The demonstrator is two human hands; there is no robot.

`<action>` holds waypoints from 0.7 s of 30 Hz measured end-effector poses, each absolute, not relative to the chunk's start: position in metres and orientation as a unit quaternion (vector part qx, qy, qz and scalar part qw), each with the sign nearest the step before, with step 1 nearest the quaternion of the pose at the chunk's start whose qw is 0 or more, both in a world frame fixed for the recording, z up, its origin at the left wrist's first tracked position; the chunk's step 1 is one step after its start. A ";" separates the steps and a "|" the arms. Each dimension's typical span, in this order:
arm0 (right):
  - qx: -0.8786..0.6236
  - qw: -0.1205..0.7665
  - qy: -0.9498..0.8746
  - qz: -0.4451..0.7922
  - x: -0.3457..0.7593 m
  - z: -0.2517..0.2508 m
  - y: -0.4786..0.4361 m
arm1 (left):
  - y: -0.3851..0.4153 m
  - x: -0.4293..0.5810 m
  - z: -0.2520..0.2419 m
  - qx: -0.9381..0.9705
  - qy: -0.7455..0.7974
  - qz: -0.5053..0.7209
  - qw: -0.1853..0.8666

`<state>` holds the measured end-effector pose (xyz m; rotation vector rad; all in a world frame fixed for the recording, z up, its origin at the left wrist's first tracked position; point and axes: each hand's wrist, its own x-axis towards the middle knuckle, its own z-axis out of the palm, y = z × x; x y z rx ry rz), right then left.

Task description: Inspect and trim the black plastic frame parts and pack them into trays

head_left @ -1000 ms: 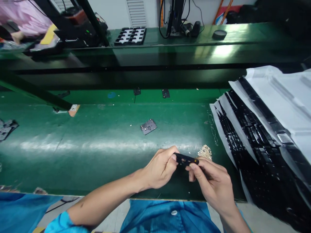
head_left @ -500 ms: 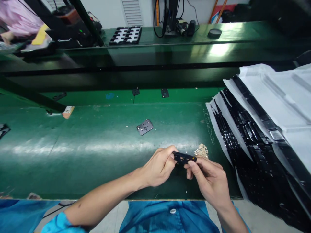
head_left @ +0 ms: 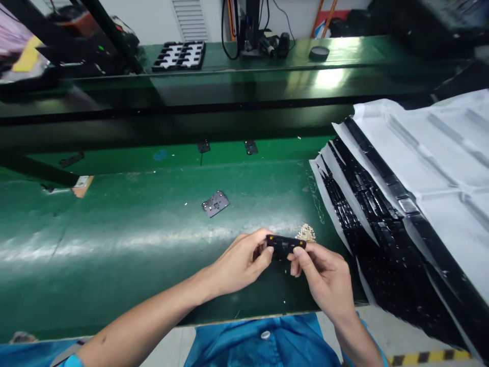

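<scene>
Between my hands is a small black plastic part (head_left: 284, 245) with yellow spots near its two top corners. My left hand (head_left: 244, 260) pinches its left end between thumb and fingers. The right end is gripped by my right hand (head_left: 324, 270), thumb in front and fingers behind. Just beyond my right fingers lies a small heap of tiny cream-coloured pieces (head_left: 306, 233) on the green bench. Farther off, a flat dark grey plastic plate (head_left: 216, 204) rests on the bench.
White trays with black plastic parts (head_left: 382, 219) are stacked at the right. Two small black pieces (head_left: 204, 146) (head_left: 251, 147) lie toward the back. A black-and-white tray (head_left: 179, 55), a round black lid-like disc (head_left: 319, 53) and cables occupy the raised shelf. A green post (head_left: 42, 171) stands left.
The black part has turned so that more of its face and both yellow spots show. My left fingers have shifted on its left end. The whole view has swung slightly right.
</scene>
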<state>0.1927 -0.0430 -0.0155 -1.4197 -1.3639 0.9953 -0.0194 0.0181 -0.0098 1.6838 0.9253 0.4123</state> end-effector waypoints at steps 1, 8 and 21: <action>-0.579 0.453 -0.544 0.404 0.193 -0.015 -0.044 | 0.019 -0.020 -0.008 0.718 0.388 0.174 0.551; -0.556 0.453 -0.554 0.422 0.193 -0.009 -0.049 | 0.013 -0.018 0.006 0.700 0.361 0.250 0.563; -0.537 0.454 -0.583 0.406 0.189 -0.007 -0.053 | 0.002 -0.016 -0.002 0.662 0.350 0.311 0.585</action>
